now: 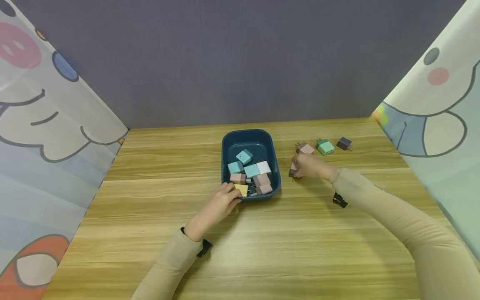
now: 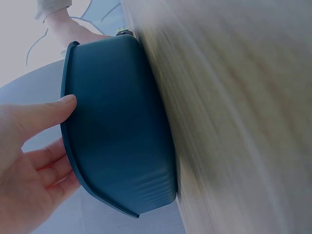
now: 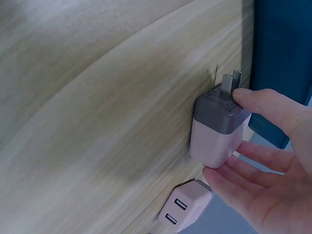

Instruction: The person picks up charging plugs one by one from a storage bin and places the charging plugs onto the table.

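Observation:
My left hand (image 1: 216, 206) grips the near left rim of a dark teal plastic bin (image 1: 247, 135). In the left wrist view the thumb lies on the outside of the bin wall (image 2: 117, 122), the other fingers behind the rim. Inside are several light blue, pink, white and yellow plug chargers, the yellow charger (image 1: 241, 189) beside the left fingertips. Right of the bin, my right hand (image 1: 313, 166) pinches a pink charger with a grey prong end (image 3: 214, 131), thumb by its metal prongs and fingers at the opposite end. It is close against the tabletop.
Beyond the right hand, another pink charger (image 1: 306, 148), a green charger (image 1: 325, 146) and a dark purple charger (image 1: 344, 143) lie in a row on the wooden table (image 1: 168, 166). A grey panel (image 1: 243, 62) stands behind, with cartoon-printed sheets at both sides.

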The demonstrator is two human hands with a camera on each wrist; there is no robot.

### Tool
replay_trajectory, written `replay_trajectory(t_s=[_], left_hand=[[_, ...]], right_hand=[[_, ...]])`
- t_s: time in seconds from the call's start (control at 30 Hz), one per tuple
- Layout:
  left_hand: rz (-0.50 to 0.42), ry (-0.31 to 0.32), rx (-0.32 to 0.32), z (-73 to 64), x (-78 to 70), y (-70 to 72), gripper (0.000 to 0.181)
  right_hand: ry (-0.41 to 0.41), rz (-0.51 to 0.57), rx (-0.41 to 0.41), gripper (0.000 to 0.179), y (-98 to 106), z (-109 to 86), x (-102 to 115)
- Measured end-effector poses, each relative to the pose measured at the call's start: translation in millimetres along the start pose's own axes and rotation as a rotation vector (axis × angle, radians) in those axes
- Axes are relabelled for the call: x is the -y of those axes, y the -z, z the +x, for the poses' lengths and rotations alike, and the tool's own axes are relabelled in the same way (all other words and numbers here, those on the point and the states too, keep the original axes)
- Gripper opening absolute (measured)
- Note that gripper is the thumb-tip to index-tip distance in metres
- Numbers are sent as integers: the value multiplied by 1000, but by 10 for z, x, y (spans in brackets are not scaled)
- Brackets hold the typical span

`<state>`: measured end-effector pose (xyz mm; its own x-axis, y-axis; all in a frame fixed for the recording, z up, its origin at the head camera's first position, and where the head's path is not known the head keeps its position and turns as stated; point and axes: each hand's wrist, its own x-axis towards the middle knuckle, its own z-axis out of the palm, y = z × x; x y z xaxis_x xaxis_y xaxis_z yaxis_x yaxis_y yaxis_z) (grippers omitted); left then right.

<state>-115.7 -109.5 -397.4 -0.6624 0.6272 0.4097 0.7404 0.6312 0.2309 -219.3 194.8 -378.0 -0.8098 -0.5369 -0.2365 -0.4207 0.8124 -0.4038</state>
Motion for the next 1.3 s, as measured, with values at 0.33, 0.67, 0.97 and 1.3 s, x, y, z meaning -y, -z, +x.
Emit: replay_trajectory(t_s=[0.33, 0.67, 0.97, 1.3], left_hand=[[-1, 12, 14, 0, -11, 11, 8], [-3, 13, 14, 0, -9, 6, 8], [-6, 16, 30, -4, -5, 9, 7], [-2, 13, 22, 2, -2, 5, 7]], right_hand=[[16, -13, -2, 42, -17, 4, -17], [17, -18, 29, 38, -39, 24, -41], [21, -3, 41, 39, -19, 13, -22], [35, -81, 37, 46, 138, -13, 45]])
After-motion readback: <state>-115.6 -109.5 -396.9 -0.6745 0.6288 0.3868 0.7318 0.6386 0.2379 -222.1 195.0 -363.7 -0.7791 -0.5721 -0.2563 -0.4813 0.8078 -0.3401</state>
